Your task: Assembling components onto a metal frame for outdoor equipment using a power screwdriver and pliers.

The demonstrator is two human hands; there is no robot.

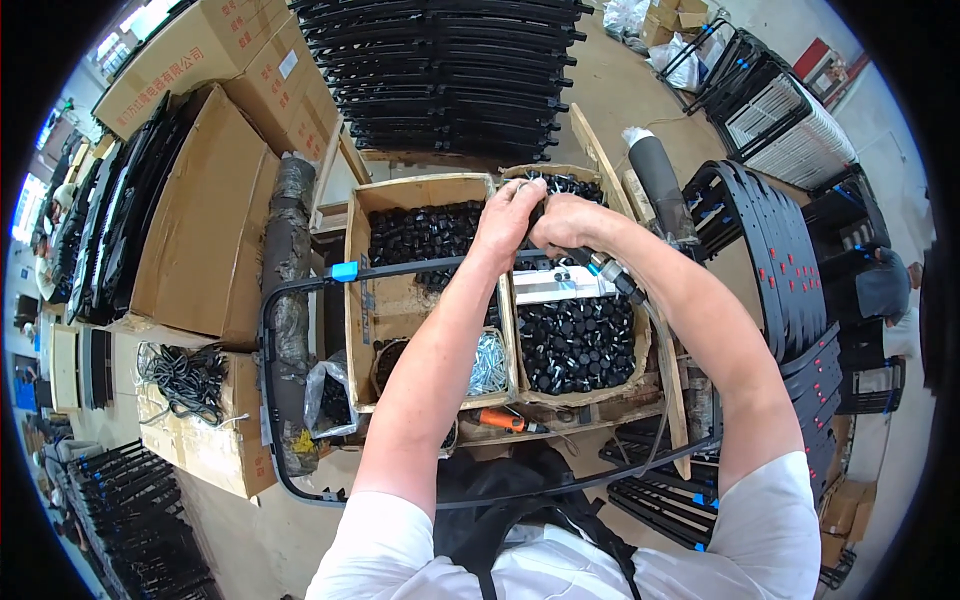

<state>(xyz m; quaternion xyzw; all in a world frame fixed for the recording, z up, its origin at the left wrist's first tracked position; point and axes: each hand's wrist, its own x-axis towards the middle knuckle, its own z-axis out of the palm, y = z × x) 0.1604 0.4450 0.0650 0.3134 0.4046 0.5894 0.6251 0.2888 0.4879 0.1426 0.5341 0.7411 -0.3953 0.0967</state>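
Both my hands meet over the boxes at the top middle. My left hand [508,218] is closed, its fingertips close against my right hand; what they pinch is hidden. My right hand [565,220] is wrapped round a dark air screwdriver [625,282], whose metal fitting and hose show below the wrist. A large black tubular frame [400,268] with a blue clip [344,272] spans the boxes, and its bar passes under my left wrist. Beneath my hands, cardboard boxes [354,335] hold black caps [575,345], black fittings [425,230] and silver screws [488,362].
An orange-handled tool [505,419] lies at the bench's near edge. Wrapped posts [290,230] stand on both sides. Tall stacks of black frames [440,80] rise behind, with cartons [205,220] at left and curved black panels [775,260] at right. A person [885,292] is at far right.
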